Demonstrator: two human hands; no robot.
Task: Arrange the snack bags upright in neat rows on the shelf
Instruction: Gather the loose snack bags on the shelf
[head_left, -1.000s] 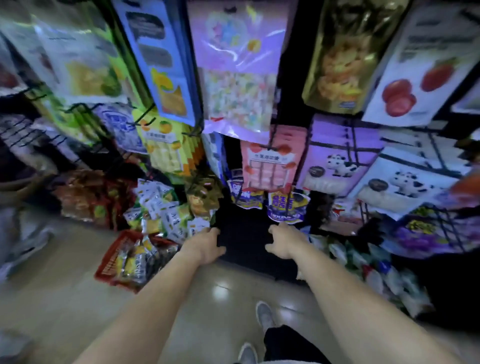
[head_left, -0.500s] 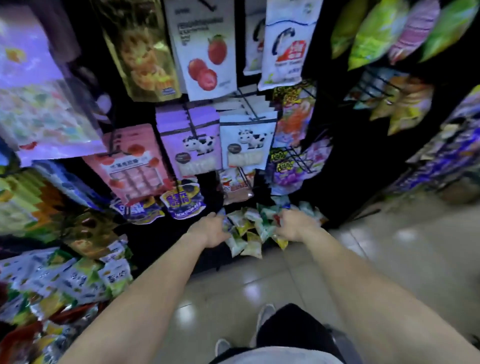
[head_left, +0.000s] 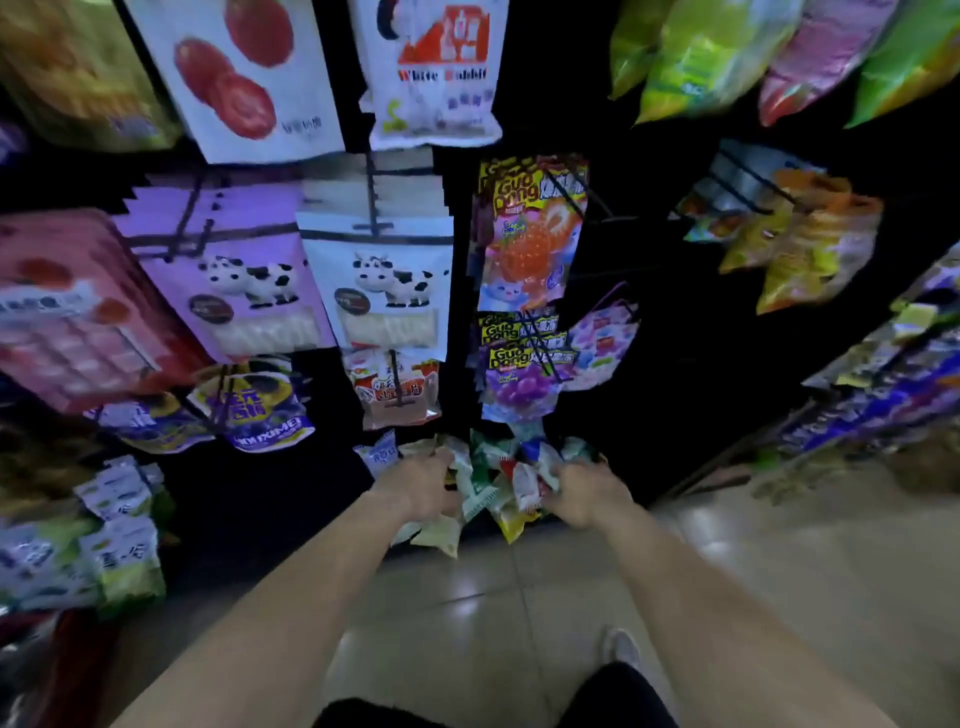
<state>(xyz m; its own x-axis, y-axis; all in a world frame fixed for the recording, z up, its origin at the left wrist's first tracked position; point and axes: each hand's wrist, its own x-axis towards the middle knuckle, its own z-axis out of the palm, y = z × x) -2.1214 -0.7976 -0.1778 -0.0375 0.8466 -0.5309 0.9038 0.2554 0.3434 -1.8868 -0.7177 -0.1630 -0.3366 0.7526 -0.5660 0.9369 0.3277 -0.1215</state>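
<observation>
A loose heap of small snack bags (head_left: 496, 475), green, white, red and yellow, sits on the lowest shelf just above the floor. My left hand (head_left: 418, 486) presses against the heap's left side with fingers curled into the bags. My right hand (head_left: 584, 491) closes on the bags at the heap's right side. The bags lie tilted and jumbled between both hands. A yellow bag (head_left: 511, 525) and a pale one (head_left: 439, 535) spill over the shelf's front edge. My fingertips are hidden among the bags.
Larger bags hang on hooks above: two cow-print packs (head_left: 387, 291), Guo Dong jelly bags (head_left: 530, 234), a purple grape bag (head_left: 519, 384). White-green pouches (head_left: 119, 540) crowd the lower left. A second rack (head_left: 883, 374) stands at right. Tiled floor (head_left: 753, 587) lies below; my shoe (head_left: 621, 649) is near.
The view has swung right and closer to the low shelf. Both hands moved from the dark shelf space onto the small-bag heap and now grip it from either side.
</observation>
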